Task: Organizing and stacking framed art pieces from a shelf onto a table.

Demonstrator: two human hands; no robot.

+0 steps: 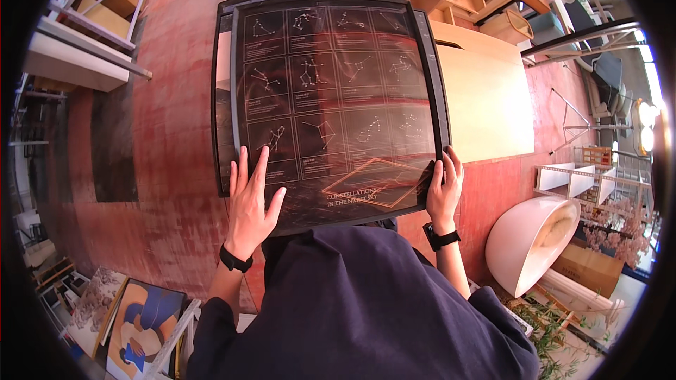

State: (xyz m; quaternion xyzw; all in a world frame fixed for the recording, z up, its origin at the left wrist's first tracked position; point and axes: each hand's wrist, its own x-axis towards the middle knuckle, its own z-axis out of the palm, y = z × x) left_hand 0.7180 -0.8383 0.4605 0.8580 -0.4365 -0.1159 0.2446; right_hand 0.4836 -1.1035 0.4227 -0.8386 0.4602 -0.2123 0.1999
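A large black framed poster [331, 91] with a grid of white star-pattern drawings fills the middle of the view, tilted flat before me. My left hand [252, 200] lies flat on its glass near the lower left corner, fingers spread. My right hand [443, 190] grips the frame's lower right edge, fingers curled over the front. Both wrists wear black bands. A second black frame edge shows behind it on the left side.
Red-brown floor [169, 119] lies below. A pale wooden board [486, 98] rests to the right, a white tub-like shell [535, 239] at lower right, colourful pictures [141, 324] at lower left, and a wooden shelf unit [91, 21] at upper left.
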